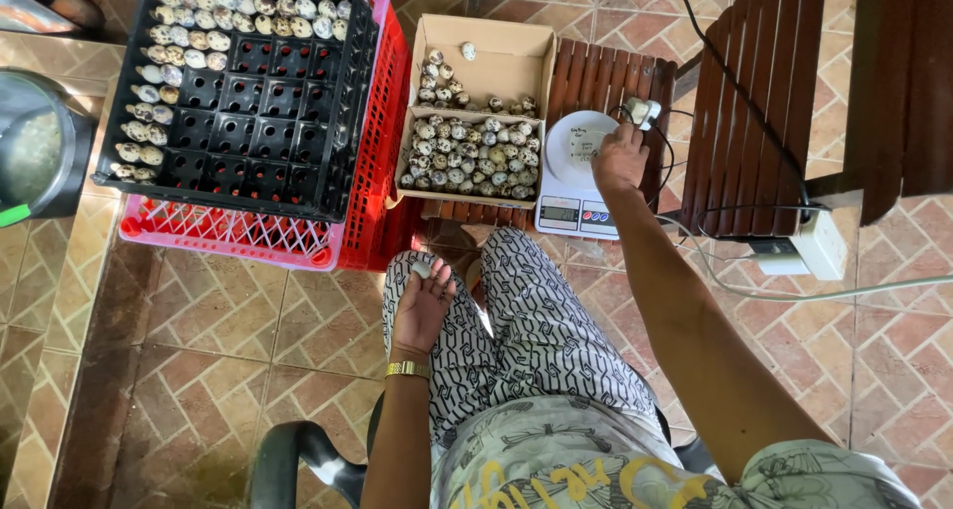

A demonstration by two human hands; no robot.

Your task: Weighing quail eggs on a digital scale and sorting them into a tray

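**Small Eggs, a Box and a Scale**

Patterned trousers (541,340) and a printed shirt (596,469) sit closest, on a person in a black chair (288,459). By the knee, the left hand (422,306) lies palm up with a gold bracelet (407,370) on the wrist. Its fingers (442,283) curl loosely around one small pale egg (422,269).

Stretched far forward, the right hand (620,157) rests on the round white plate of a kitchen scale (576,177). A small paper slip lies on that plate. I cannot tell if this hand's fingers are open or closed, because only its back shows. A small white plug (643,110) sits just past it.

Left of the scale stands a brown cardboard box (486,63). Its front part is full of speckled eggs (467,157). Its back part has only a few.

Further left, a black tray (258,112) with square holes lies on a pink crate (233,236), with a red crate (382,172) beside it. Speckled eggs fill the tray's top rows and left edge.

Box and scale sit on a dark wooden slat bench (606,72). A white power strip (819,243) lies to the right on the brick floor (228,370).
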